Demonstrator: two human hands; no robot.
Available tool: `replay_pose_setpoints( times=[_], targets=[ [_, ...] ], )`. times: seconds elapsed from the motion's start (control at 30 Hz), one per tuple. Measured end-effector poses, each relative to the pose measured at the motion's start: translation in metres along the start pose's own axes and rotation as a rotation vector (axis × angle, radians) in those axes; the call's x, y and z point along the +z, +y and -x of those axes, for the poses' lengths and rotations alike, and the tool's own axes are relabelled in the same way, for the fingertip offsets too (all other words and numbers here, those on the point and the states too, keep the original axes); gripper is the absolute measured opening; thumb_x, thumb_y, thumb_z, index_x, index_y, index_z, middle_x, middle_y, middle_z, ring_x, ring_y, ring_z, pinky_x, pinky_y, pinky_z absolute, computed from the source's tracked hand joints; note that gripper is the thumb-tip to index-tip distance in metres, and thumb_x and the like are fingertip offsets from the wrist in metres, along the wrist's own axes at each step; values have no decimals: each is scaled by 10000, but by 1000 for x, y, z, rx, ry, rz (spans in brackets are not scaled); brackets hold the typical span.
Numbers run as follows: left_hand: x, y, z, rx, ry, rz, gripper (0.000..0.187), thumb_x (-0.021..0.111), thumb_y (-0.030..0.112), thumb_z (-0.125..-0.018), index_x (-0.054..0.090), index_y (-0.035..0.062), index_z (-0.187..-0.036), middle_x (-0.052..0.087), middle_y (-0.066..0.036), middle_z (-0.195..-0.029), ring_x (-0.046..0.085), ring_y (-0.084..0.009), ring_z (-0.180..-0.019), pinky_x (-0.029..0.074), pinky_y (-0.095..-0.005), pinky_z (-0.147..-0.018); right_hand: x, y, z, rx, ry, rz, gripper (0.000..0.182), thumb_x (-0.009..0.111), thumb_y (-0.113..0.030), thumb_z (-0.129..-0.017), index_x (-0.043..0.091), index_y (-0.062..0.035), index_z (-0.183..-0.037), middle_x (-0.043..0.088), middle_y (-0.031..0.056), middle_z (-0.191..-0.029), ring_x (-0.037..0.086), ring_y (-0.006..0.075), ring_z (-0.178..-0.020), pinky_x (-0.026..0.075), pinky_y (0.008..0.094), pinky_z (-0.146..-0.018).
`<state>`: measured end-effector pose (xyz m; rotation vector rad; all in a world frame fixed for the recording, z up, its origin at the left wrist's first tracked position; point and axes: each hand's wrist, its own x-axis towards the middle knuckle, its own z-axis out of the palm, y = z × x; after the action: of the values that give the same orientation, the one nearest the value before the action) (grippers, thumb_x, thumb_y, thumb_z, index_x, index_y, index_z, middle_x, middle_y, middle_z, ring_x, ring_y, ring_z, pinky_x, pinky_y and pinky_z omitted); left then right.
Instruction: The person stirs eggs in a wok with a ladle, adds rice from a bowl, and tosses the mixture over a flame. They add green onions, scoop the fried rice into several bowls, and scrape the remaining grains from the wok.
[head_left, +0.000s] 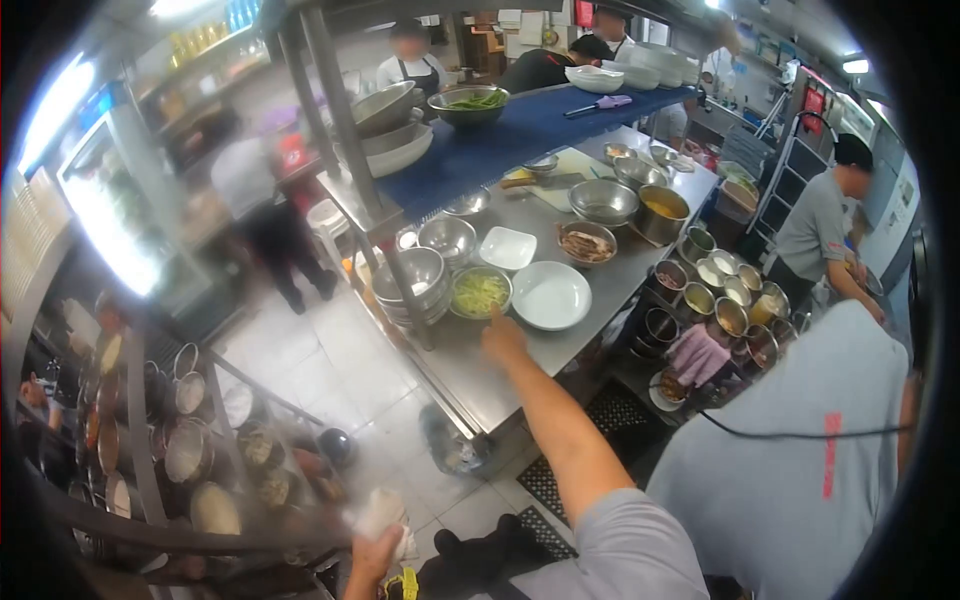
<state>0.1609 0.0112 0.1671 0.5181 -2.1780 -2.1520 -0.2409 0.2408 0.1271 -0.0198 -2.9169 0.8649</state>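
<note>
1. The person's right hand (504, 342) reaches out over the desk (468, 388), index finger pointing to the near edge of a metal bowl (467, 315) of shredded greens (480, 291). Whether the fingertip touches the rim cannot be told.
2. The other fingers of the right hand look folded in; whether its grip has anything in it cannot be told from this angle.
3. The left hand (374, 556), low in the view, has its grip closed around a pale cloth (382, 516). A yellow watch (409, 583) is near that hand.
4. The bowl of greens sits near the desk's edge, between stacked metal bowls (410, 278) on one side and a round white plate (552, 296) on the other.
5. Just beyond it lies a square white dish (508, 248).
6. Farther along the desk are a bowl (588, 263) of brown strips and a colander (603, 203).
7. Above the desk, a blue-topped shelf (535, 130) carries a bowl (468, 119) of green vegetables.
8. A co-worker in a grey shirt (790, 450) is close by.
</note>
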Motion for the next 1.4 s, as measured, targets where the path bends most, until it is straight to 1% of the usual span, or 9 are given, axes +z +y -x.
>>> replay_pose_setpoints(
  times=[0.17,0.4,0.77,0.9,1.0,1.07,1.13,1.23,1.4],
  targets=[
    [-13,-16,36,-82,291,-82,481,640,115,-760,538,-30,-1207,616,-102,-1118,604,-212,-988,460,-323,-895,20,3,-33,-27,-136,28,305,496,-242,-849,609,-91,-1089,661,174,-981,624,356,-947,479,478,-803],
    [-22,-32,30,-135,243,-87,446,624,93,-774,550,-41,-1193,617,-113,-1116,588,-206,-1020,454,-318,-897,21,5,55,-23,-26,-49,271,578,-304,-841,619,-106,-1021,668,173,-936,632,368,-899,478,481,-773],
    [-29,-25,-69,9,-210,-151,461,610,113,-789,527,-30,-1219,596,-91,-1119,578,-198,-1000,442,-315,-884,-24,0,118,-145,197,-250,245,609,-293,-845,604,-120,-1018,652,168,-854,622,379,-800,485,467,-705],
    [-26,-35,-93,-36,-368,-160,471,601,111,-799,513,-24,-1242,594,-94,-1137,574,-210,-1025,440,-320,-898,-88,-22,221,-192,415,-268,216,652,-280,-811,636,-104,-935,657,135,-817,637,336,-749,499,415,-655],
    [-18,-102,-129,-67,-633,-97,496,598,120,-806,493,-14,-1272,591,-116,-1169,580,-234,-1037,454,-339,-903,-135,-26,331,-238,505,-247,201,706,-217,-754,655,-82,-894,655,122,-785,639,286,-682,504,362,-610],
    [-32,-194,-154,-347,-573,-83,463,607,153,-829,501,5,-1255,602,-108,-1132,590,-231,-1009,470,-357,-866,-163,-27,414,-155,517,-221,225,759,-204,-712,653,-100,-882,647,98,-734,630,244,-614,492,339,-553],
    [-36,-213,-152,-271,-975,-787,355,616,194,-854,547,21,-1157,630,-78,-1038,595,-187,-919,482,-362,-791,-192,-26,495,-12,538,-173,246,786,-236,-712,651,-103,-870,639,74,-683,617,212,-556,470,311,-509],
    [-27,-260,-133,-128,-1277,-1135,325,608,197,-852,561,18,-1119,633,-88,-1001,600,-198,-885,484,-373,-760,-253,-44,621,260,530,-128,263,800,-240,-721,645,-79,-860,656,53,-695,621,177,-546,454,283,-495],
    [-10,-289,-106,-81,-1406,-1352,280,594,201,-849,584,13,-1057,638,-105,-939,610,-215,-830,488,-392,-708,-301,-75,801,588,1237,-442,159,633,6,-797,608,-68,-935,628,35,-682,612,102,-559,480,204,-475]
  ],
)
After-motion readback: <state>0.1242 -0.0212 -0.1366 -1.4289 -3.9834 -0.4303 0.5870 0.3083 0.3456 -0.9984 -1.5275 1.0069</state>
